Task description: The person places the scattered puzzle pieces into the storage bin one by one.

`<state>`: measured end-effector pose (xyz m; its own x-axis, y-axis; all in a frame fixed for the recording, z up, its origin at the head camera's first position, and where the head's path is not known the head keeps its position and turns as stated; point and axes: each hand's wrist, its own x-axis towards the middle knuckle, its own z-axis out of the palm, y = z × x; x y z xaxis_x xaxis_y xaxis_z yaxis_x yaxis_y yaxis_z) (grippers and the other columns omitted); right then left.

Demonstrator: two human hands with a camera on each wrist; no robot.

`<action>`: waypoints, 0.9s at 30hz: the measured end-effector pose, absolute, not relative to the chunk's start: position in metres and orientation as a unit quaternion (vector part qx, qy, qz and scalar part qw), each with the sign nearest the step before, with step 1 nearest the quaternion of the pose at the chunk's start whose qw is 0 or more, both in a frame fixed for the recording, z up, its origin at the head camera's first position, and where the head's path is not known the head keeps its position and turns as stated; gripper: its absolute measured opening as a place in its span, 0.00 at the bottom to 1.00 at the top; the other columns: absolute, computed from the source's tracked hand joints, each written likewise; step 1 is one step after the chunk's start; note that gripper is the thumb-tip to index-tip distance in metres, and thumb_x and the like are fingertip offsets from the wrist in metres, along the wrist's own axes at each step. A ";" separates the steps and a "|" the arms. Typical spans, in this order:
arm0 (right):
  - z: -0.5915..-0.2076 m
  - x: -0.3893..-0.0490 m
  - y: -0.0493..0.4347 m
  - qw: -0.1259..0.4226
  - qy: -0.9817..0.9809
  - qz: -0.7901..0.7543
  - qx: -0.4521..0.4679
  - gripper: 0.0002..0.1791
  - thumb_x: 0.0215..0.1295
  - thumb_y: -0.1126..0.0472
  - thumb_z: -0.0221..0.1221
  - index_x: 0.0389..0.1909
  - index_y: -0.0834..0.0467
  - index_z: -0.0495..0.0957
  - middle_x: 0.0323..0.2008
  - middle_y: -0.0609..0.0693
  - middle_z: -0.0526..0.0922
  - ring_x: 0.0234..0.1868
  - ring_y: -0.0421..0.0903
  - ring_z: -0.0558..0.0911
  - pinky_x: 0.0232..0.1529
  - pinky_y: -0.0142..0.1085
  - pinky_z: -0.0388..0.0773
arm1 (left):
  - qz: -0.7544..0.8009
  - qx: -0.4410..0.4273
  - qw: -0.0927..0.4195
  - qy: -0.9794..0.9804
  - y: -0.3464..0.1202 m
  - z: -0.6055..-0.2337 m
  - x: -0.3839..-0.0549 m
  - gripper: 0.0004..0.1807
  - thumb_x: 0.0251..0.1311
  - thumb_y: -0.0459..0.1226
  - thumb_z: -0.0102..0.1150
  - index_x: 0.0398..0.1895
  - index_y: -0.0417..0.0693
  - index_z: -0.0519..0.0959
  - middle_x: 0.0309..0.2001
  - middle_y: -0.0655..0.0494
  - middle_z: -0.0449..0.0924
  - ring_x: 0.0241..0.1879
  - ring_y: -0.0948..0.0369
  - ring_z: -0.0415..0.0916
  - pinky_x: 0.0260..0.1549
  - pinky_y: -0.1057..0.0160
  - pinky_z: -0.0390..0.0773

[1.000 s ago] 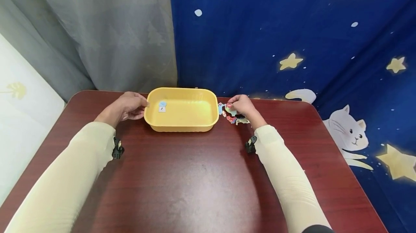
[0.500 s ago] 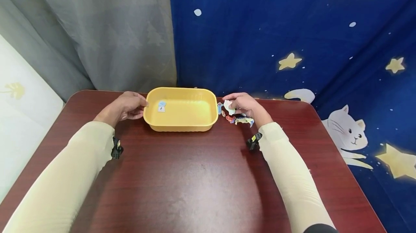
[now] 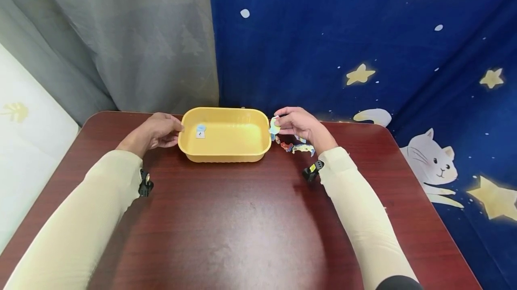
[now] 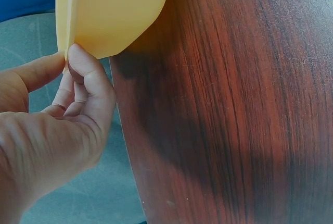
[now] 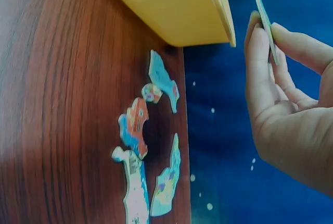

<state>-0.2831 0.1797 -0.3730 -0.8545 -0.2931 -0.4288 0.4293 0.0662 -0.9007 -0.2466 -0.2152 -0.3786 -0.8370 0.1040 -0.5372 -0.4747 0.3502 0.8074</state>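
Right hand [image 3: 300,123], right of centre in the head view: thumb and fingers pinch a flat cutout piece [image 5: 261,9], seen nearly edge-on at upper right of the right wrist view. In the head view the piece overlaps the right end of the yellow tray [image 3: 226,159]; in the right wrist view there is a gap between it and the rim. Left hand [image 3: 161,129], left of centre in the head view: thumb and forefinger clamped on the tray's left rim, upper left of the left wrist view, other fingers curled below.

Inside the tray, left part: a pale blue piece [image 3: 201,127], and just below it in the frame a white piece [image 3: 200,134] with a dark mark. More pieces on the table [image 3: 226,218] near the tray's right end. Right wrist view, top to bottom: blue-grey piece [image 5: 160,75], small round piece [image 5: 151,93] beside it, red-and-blue piece [image 5: 136,122] at centre, then white-and-blue piece [image 5: 136,187] lower left of centre and pale green piece [image 5: 166,190] to its right.

Farther out: cream sleeves [image 3: 355,200], black wrist device [image 3: 146,183] at the left cuff, grey curtain [image 3: 153,34] upper left, blue star-print curtain [image 3: 282,34] upper right.
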 end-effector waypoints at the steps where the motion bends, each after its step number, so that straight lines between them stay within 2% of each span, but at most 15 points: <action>1: -0.373 -0.283 0.178 0.266 0.676 -0.686 0.050 0.12 0.59 0.76 0.58 0.41 0.59 0.73 0.29 0.50 0.84 0.29 0.44 0.85 0.37 0.38 0.85 | 0.558 -0.119 0.259 0.779 -0.215 -0.379 -0.247 0.18 0.68 0.34 0.50 0.58 0.36 0.66 0.27 0.55 0.76 0.23 0.65 0.76 0.29 0.67 0.82; 5: -0.374 -0.282 0.171 0.268 0.659 -0.700 0.054 0.12 0.59 0.78 0.56 0.40 0.62 0.69 0.28 0.53 0.84 0.29 0.47 0.86 0.39 0.40 0.84 | 0.558 -0.122 0.256 0.780 -0.214 -0.380 -0.247 0.18 0.68 0.34 0.50 0.57 0.36 0.66 0.27 0.55 0.76 0.22 0.65 0.75 0.28 0.68 0.82; 12: -0.375 -0.283 0.160 0.281 0.664 -0.692 0.036 0.22 0.59 0.77 0.52 0.57 0.70 0.69 0.37 0.57 0.82 0.33 0.47 0.83 0.36 0.37 0.85 | 0.557 -0.121 0.254 0.782 -0.214 -0.381 -0.246 0.18 0.68 0.34 0.50 0.57 0.36 0.66 0.27 0.54 0.76 0.22 0.65 0.76 0.28 0.67 0.82; 17: -0.376 -0.282 0.154 0.283 0.668 -0.686 0.044 0.17 0.59 0.76 0.51 0.50 0.71 0.76 0.43 0.59 0.80 0.36 0.47 0.82 0.39 0.38 0.85 | 0.555 -0.119 0.252 0.783 -0.215 -0.380 -0.245 0.18 0.68 0.35 0.51 0.58 0.36 0.66 0.27 0.54 0.77 0.22 0.65 0.76 0.30 0.66 0.83; 21: -0.375 -0.282 0.152 0.288 0.673 -0.680 0.045 0.16 0.60 0.75 0.53 0.49 0.71 0.75 0.38 0.57 0.81 0.32 0.48 0.84 0.39 0.40 0.85 | 0.554 -0.117 0.252 0.784 -0.215 -0.381 -0.245 0.18 0.68 0.35 0.51 0.58 0.36 0.66 0.26 0.55 0.77 0.22 0.65 0.77 0.30 0.66 0.83; 27: -0.369 -0.282 0.143 0.294 0.697 -0.652 0.050 0.10 0.60 0.72 0.59 0.43 0.66 0.78 0.29 0.54 0.85 0.29 0.46 0.86 0.49 0.47 0.82 | 0.556 -0.115 0.251 0.784 -0.215 -0.381 -0.246 0.18 0.68 0.35 0.51 0.57 0.35 0.67 0.25 0.55 0.77 0.21 0.66 0.77 0.29 0.66 0.83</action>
<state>-0.2821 0.1431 -0.3692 -0.8226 -0.3129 -0.4748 0.4530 0.1442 -0.8798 -0.2455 -0.2154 -0.3809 -0.8469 0.0984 -0.5225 -0.4604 0.3558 0.8133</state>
